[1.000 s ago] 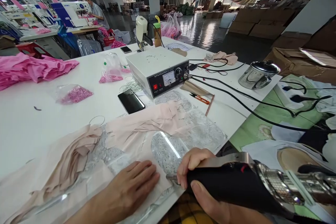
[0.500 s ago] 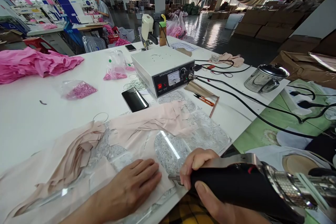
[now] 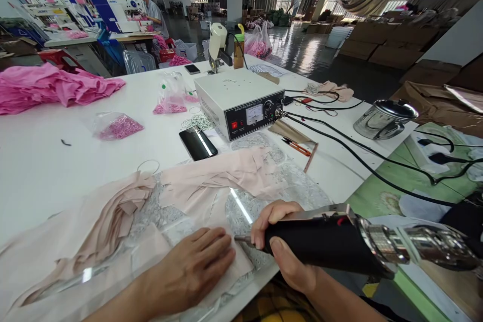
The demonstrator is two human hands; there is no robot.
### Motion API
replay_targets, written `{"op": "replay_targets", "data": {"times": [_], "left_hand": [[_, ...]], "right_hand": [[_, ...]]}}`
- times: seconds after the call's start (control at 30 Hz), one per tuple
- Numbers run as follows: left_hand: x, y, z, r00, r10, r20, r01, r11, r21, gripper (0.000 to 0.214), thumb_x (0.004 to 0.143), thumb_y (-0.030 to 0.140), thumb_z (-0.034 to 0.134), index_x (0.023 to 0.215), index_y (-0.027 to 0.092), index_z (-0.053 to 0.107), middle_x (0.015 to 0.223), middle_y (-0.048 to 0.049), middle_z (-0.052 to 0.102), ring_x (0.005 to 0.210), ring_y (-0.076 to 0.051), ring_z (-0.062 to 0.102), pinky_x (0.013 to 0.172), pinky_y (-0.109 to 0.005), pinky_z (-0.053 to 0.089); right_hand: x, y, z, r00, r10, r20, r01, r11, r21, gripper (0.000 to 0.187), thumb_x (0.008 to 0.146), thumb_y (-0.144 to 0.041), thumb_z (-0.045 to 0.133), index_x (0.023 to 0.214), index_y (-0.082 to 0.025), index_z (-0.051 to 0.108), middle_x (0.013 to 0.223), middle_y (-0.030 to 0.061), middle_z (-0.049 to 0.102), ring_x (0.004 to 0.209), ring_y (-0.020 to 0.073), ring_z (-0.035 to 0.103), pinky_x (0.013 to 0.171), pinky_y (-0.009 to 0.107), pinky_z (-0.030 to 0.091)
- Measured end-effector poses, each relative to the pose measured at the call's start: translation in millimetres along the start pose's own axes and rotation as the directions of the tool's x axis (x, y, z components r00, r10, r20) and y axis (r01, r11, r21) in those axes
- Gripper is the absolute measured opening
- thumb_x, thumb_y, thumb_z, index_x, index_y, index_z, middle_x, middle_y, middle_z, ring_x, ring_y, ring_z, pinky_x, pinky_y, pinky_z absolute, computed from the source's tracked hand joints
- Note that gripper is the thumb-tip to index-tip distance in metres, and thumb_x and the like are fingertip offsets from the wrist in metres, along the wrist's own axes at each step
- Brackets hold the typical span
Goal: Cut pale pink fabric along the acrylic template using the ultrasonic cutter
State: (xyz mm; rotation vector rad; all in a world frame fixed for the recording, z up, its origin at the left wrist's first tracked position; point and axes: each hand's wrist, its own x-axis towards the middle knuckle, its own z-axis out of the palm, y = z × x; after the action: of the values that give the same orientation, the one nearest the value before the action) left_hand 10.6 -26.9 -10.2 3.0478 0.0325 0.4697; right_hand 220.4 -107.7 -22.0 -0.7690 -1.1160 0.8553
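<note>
My left hand point(image 3: 198, 266) lies flat, palm down, on a pale pink fabric piece point(image 3: 243, 261) over the clear plastic sheet. In my right hand point(image 3: 281, 241) is a black and chrome ultrasonic welding gun point(image 3: 320, 244), gripped round its body near the front. Its thin metal tip point(image 3: 243, 238) points left, close beside my left fingertips, at the fabric; whether it touches cannot be told. Beyond my hands lies a spread of pale pink cut pieces point(image 3: 222, 173). A thick stack of the same fabric point(image 3: 94, 216) rests to the left.
A white control box point(image 3: 241, 98) with a dial stands mid-table, black cables point(image 3: 339, 143) running right from it. Around it are a phone point(image 3: 198, 143), orange thread snips point(image 3: 297, 147), a lidded glass mug point(image 3: 385, 118), bags of pink bits point(image 3: 121, 127) and pink cloth point(image 3: 56, 88). A person sits at a sewing machine behind.
The welding gun's tip has moved up and left along the fabric edge, and its rear has swung upward. My left hand stays pressed in nearly the same place. The view has shifted slightly.
</note>
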Motion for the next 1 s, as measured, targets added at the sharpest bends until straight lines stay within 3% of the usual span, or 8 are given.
{"op": "replay_targets", "data": {"times": [0.4,0.67,1.0], "left_hand": [[0.5,5.9,5.7,0.998,-0.043,-0.045,0.042,0.999,-0.015,0.027,0.104,0.013,0.038,0.114,0.009,0.062,0.106,-0.0165,0.069,0.104,-0.028,0.066,0.083,-0.038,0.057],[-0.6,23.6,8.5,0.990,-0.112,-0.082,0.113,0.994,0.001,0.028,0.104,0.014,0.040,0.119,0.009,0.063,0.108,-0.0157,0.071,0.107,-0.026,0.067,0.089,-0.037,0.058],[-0.9,8.5,1.0,0.996,-0.079,-0.037,0.081,0.995,0.061,0.029,0.107,0.018,0.038,0.117,0.008,0.064,0.109,-0.0152,0.071,0.102,-0.025,0.068,0.082,-0.036,0.057]], "right_hand": [[10.0,-1.8,1.5,0.999,-0.046,0.021,0.047,0.998,-0.039,0.014,0.093,-0.028,0.062,0.100,-0.027,0.050,0.087,-0.0003,0.059,0.059,0.0119,0.061,0.058,0.030,0.053],[-5.5,-37.7,-2.9,0.999,0.002,0.048,0.003,0.995,-0.095,0.010,0.094,-0.033,0.060,0.097,-0.028,0.051,0.081,-0.0003,0.059,0.054,0.0132,0.058,0.053,0.032,0.054],[-4.4,-36.9,0.1,0.997,0.037,0.073,-0.032,0.997,-0.075,0.010,0.093,-0.031,0.060,0.096,-0.028,0.052,0.083,0.0002,0.060,0.055,0.0122,0.061,0.054,0.029,0.055]]}}
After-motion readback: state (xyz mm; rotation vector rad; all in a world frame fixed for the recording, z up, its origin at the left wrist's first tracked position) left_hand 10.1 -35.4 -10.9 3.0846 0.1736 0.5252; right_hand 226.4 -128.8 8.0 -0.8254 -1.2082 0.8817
